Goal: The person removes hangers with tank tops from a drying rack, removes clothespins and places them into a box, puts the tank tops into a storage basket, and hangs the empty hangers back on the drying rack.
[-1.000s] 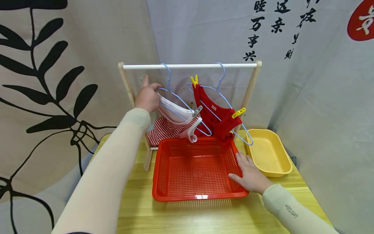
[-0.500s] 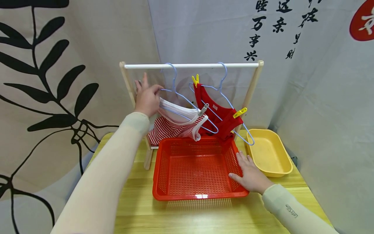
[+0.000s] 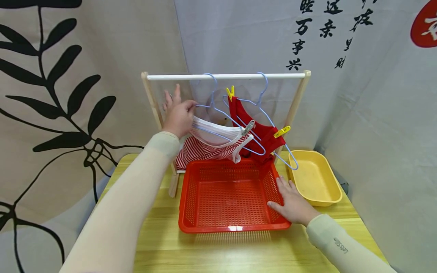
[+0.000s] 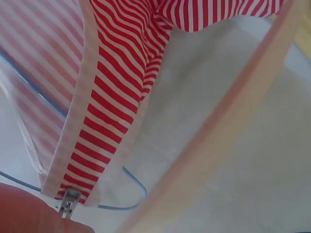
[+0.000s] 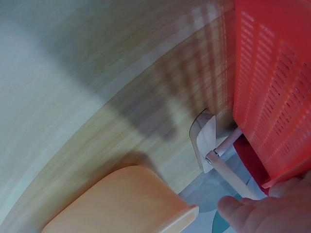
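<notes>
My left hand [image 3: 179,117] pinches the left shoulder of a light blue clothes hanger [image 3: 225,115] between thumb and forefinger, other fingers raised. A red-and-white striped garment [image 3: 208,149] hangs on it, held at the right shoulder by a grey clothespin [image 3: 248,128], also close up in the left wrist view [image 4: 69,201]. Beside it a red garment [image 3: 261,136] hangs on a second blue hanger [image 3: 264,91] with yellow clothespins [image 3: 282,131]. My right hand [image 3: 295,206] rests with fingers extended on the right rim of a red plastic basket [image 3: 235,228].
Both hangers hook over the white bar [image 3: 235,77] of a small wooden rack [image 3: 296,102]. A yellow tray [image 3: 315,180] stands right of the basket on the wooden table [image 3: 239,254]. Printed cloth walls [image 3: 341,113] close in the back and sides.
My left hand has slid the striped garment's hanger rightward along the bar, closer to the red garment. My right hand has stayed on the basket rim.
</notes>
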Available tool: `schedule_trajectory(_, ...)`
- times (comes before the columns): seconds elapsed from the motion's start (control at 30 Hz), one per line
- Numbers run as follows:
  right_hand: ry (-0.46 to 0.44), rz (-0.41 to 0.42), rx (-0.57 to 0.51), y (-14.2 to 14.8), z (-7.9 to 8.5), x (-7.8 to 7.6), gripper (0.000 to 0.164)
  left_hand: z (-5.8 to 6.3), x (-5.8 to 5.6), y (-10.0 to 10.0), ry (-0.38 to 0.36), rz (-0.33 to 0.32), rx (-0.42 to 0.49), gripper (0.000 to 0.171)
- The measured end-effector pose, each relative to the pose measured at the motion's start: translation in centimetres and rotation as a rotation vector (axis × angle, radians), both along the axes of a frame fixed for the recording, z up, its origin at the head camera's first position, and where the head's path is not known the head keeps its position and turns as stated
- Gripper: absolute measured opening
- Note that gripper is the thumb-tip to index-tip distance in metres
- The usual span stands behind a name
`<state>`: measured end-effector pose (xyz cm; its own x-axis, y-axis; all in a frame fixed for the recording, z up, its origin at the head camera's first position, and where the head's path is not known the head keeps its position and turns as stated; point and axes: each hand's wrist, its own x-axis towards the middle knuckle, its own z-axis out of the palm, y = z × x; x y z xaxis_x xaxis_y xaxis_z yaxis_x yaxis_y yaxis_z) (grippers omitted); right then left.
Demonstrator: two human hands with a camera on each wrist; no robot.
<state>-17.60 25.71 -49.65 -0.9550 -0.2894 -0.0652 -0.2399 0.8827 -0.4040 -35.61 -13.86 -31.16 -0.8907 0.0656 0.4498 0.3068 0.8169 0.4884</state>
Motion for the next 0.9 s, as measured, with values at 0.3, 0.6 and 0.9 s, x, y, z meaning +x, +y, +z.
schedule_trajectory(0.3, -0.004, -0.001, -0.006, 0.0, -0.2, -0.1, 0.098, -0.7, 0.1, 0.5, 0.047, -0.019, 0.076, 0.027)
schedule_trajectory(0.6, 0.017, 0.001, -0.009, 0.2, -0.3, -0.1, 0.096, -1.2, -0.8, 0.0, -0.022, 0.022, 0.233, 0.029)
schedule_trajectory(0.9, 0.009, -0.004, -0.011, 0.2, -0.2, -0.2, 0.096, -1.7, -1.2, -0.6, 0.026, 0.110, 0.300, 0.021)
